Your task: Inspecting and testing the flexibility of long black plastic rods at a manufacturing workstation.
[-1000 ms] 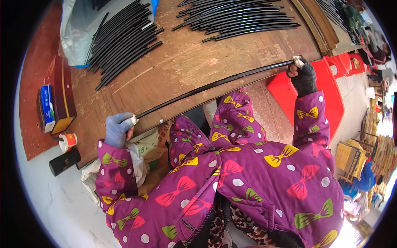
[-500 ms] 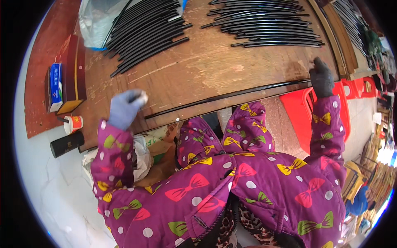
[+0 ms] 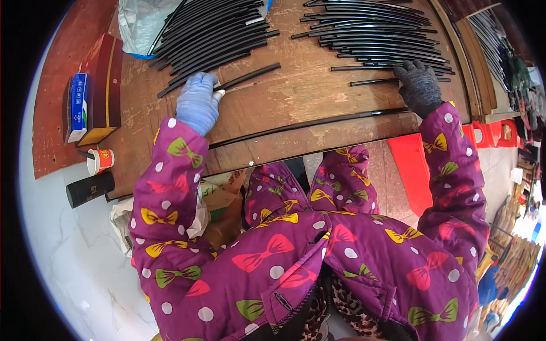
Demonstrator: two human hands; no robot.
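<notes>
My left hand (image 3: 198, 104), in a light blue glove, is closed around one end of a short black rod (image 3: 250, 75) at the near side of the left pile. That rod lies slanted, apart from the pile's others. My right hand (image 3: 420, 88), in a dark grey glove, reaches over the near edge of the right pile. Its fingers are curled onto a short black rod (image 3: 372, 82), and they hide part of it. Between my forearms, a long black rod (image 3: 310, 124) lies along the table's near edge, touched by neither hand.
The left pile of black rods (image 3: 216, 34) and the right pile (image 3: 375, 37) lie across the wooden table (image 3: 284, 94). At the left stand a dark red box (image 3: 114, 85), a blue box (image 3: 78, 102), a paper cup (image 3: 102, 161) and a black cylinder (image 3: 90, 189). A red stool (image 3: 406, 170) stands at the right.
Both hands have moved away from me, toward the piles. The left hand has taken hold of a short rod; the right has left the long rod's end and come onto a short one.
</notes>
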